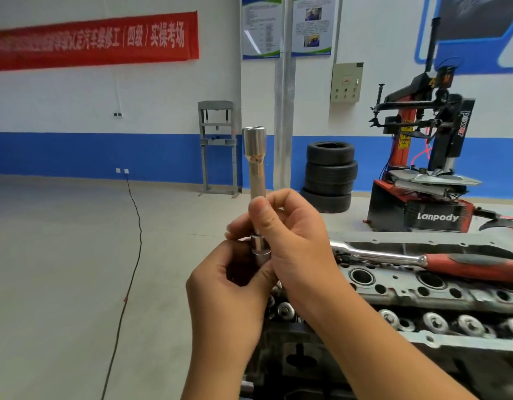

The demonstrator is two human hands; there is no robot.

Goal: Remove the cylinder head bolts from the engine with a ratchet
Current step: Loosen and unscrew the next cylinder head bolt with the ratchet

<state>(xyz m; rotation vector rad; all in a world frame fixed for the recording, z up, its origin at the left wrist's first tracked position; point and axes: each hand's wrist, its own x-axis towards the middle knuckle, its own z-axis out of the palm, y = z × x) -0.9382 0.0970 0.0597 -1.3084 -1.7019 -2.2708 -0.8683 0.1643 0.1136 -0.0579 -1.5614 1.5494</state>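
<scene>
Both hands are raised in front of me, left of the engine. My right hand point(290, 235) grips the shaft of a long metal extension bar point(256, 163) that stands upright, its wide end on top. My left hand point(229, 287) is closed around a short silver socket point(260, 251) at the bar's lower end. The ratchet point(417, 259), chrome with a red handle, lies across the top of the cylinder head point(408, 287) at the right, with no hand on it. Round valve spring caps line the head's near side.
A red tyre changer point(422, 174) stands behind the engine at right. A stack of three tyres point(330, 176) and a grey press frame point(219, 145) are by the blue-and-white wall. A black cable point(134, 255) runs across the grey floor at left.
</scene>
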